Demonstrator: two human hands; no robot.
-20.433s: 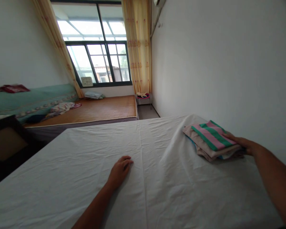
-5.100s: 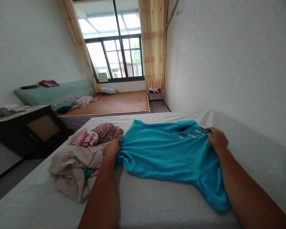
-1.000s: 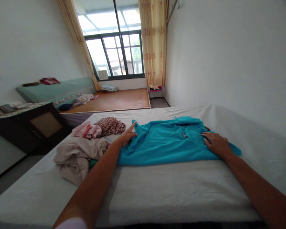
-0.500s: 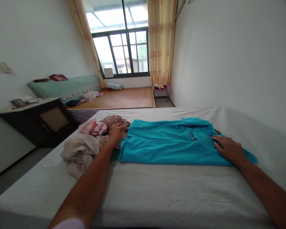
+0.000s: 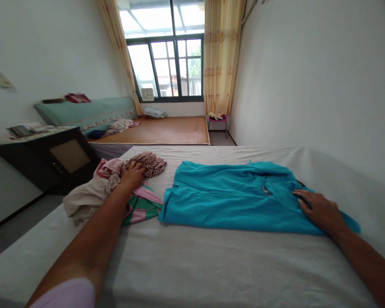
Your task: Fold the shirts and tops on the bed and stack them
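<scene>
Shirt (image 5: 218,199) lies flat on the sheet (image 5: 231,265), right of centre, its long axis running left to right, roughly in line with the sheet's near edge. The right hand (image 5: 319,209) is the nearer one: it rests on the shirt's right end, fingers slightly parted and laid flat, with most of the blue cloth stretching away to their left. One blue flap pokes out beyond that wrist, towards the sheet's right side.

The left hand (image 5: 133,173) is well apart from the shirt's left end, bent over the brown bundle (image 5: 154,164) nearer the sheet's far left corner; whether its fingers pinch cloth I cannot tell. Between that hand and the shirt lies the striped cloth (image 5: 144,208), reaching the shirt's near left corner.
</scene>
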